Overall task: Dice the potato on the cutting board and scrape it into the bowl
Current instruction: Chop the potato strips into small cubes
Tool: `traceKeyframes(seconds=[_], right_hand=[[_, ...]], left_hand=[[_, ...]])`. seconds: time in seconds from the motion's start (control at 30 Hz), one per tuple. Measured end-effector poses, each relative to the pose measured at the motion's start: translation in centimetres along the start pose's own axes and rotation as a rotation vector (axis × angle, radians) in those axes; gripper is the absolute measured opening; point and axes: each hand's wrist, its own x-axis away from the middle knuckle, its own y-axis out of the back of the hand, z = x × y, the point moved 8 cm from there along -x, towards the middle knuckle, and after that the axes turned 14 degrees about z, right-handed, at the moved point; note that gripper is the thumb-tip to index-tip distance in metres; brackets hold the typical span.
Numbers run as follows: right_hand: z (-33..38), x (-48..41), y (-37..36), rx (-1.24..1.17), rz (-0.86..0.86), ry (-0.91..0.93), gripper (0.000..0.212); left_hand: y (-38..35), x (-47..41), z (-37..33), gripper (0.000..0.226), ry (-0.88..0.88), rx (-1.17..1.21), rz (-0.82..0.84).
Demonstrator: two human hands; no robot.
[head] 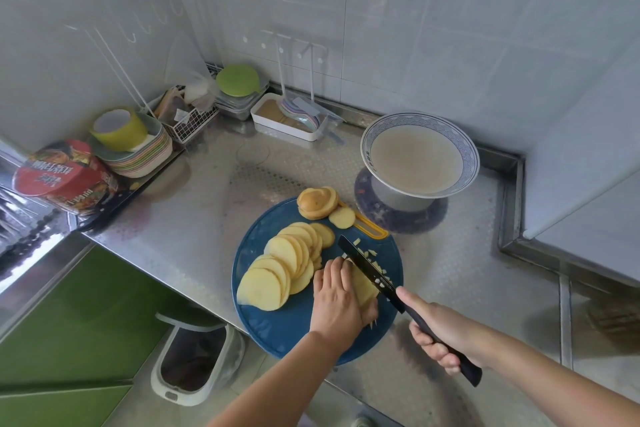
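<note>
A round blue cutting board lies on the steel counter. Yellow potato slices fan across its left half, and a potato end piece sits at its far edge. My left hand presses down on a stack of potato strips. My right hand grips the handle of a black knife, whose blade rests against the stack beside my left fingers. Small potato dice lie just beyond the blade. A blue-rimmed bowl of cloudy liquid stands behind the board to the right.
At the back left are a stack of coloured plates, a red instant noodle cup, a wire basket and a white tray. A white bin stands on the floor below the counter edge. The wall rises close on the right.
</note>
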Motion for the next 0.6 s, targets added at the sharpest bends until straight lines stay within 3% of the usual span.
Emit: traceKeyframes(seconds=[0.37,0.6], right_hand=[[-0.38,-0.73,-0.12,0.056,-0.060,-0.027,0.075],[0.09,-0.29,0.38,0.052,-0.009,-0.052,0.074]], left_hand=[[-0.02,-0.17,-0.06,0.072,-0.015,-0.014,-0.006],[-0.14,-0.25,-0.08,0.072,-0.010,-0.008,0.020]])
